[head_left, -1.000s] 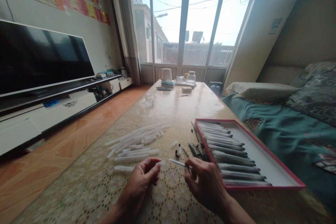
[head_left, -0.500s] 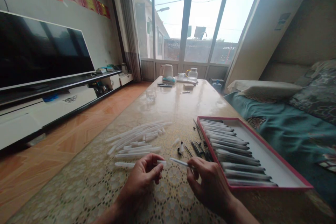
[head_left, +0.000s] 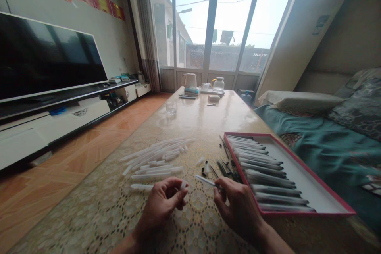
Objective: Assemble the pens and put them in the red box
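Note:
My left hand (head_left: 165, 200) pinches a small translucent white pen cap (head_left: 183, 185) between thumb and fingertips. Facing it across a small gap, my right hand (head_left: 236, 204) grips a whitish pen (head_left: 204, 180) whose free end points left toward the cap. White pen barrels and short caps (head_left: 156, 170) lie in a loose pile beyond my left hand. Just past my right hand are thin black pen parts (head_left: 224, 168), partly hidden by it, and small black pieces (head_left: 204, 172). A red-edged box (head_left: 293, 162) to the right holds a row of pens with dark ends.
A clear glass (head_left: 171, 108) stands farther up the patterned table. At its far end are a jug (head_left: 189, 81), a glass pot (head_left: 218, 83) and a small box (head_left: 213, 98). A sofa (head_left: 324, 131) runs along the right, a TV cabinet (head_left: 74, 115) along the left.
The cap in my left hand has turned from lying sideways to more upright. My right hand has shifted slightly right with the pen, widening the gap a little.

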A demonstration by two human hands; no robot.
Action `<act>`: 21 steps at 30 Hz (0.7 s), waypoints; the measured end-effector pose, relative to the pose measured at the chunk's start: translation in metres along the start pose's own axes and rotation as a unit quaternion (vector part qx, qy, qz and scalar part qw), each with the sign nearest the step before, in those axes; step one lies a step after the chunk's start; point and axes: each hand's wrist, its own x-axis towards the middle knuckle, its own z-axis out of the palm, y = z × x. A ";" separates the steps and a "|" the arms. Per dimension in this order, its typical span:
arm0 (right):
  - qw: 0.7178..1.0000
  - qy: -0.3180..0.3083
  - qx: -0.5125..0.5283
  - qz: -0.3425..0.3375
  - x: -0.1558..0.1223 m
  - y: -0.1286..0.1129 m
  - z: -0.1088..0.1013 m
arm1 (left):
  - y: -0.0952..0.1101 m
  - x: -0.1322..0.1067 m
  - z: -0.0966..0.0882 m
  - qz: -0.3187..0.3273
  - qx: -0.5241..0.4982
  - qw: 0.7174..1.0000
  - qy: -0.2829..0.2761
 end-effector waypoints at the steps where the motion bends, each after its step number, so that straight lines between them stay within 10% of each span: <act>1: 1.000 -0.001 -0.001 -0.001 0.000 0.000 -0.001 | 0.001 0.000 0.000 0.004 0.017 1.000 0.004; 21: 0.998 -0.017 -0.038 -0.041 -0.003 -0.005 -0.002 | -0.008 0.006 -0.010 -0.088 -0.129 0.988 -0.017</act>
